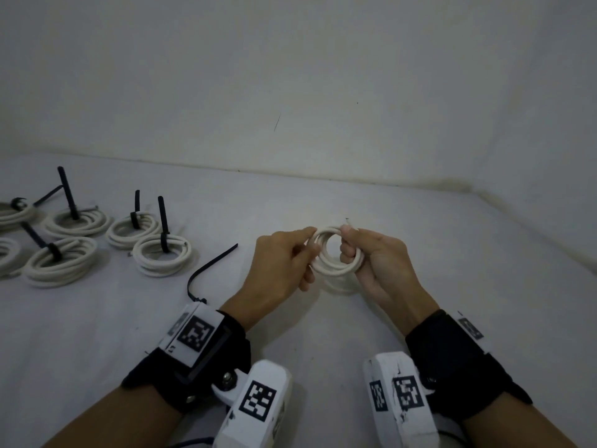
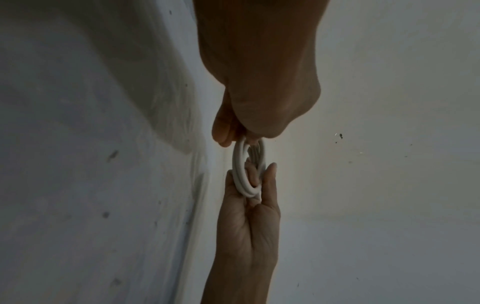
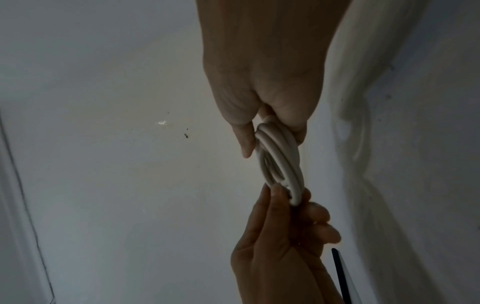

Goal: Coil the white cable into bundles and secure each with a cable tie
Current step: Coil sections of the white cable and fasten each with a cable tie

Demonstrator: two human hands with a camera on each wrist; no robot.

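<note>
Both hands' grip pinches white cable coil (image 1: 334, 253) (opposite sides).

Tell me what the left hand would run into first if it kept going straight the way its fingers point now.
The left hand points rightward at the white cable coil it already pinches; just beyond that, the right hand holds the coil's far side. So the coil, then probably the right hand's fingers.

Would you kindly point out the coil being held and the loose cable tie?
coil (image 1: 334, 270), head view, lower strands between the hands
loose cable tie (image 1: 211, 262), head view, middle of its strap on the table
</note>
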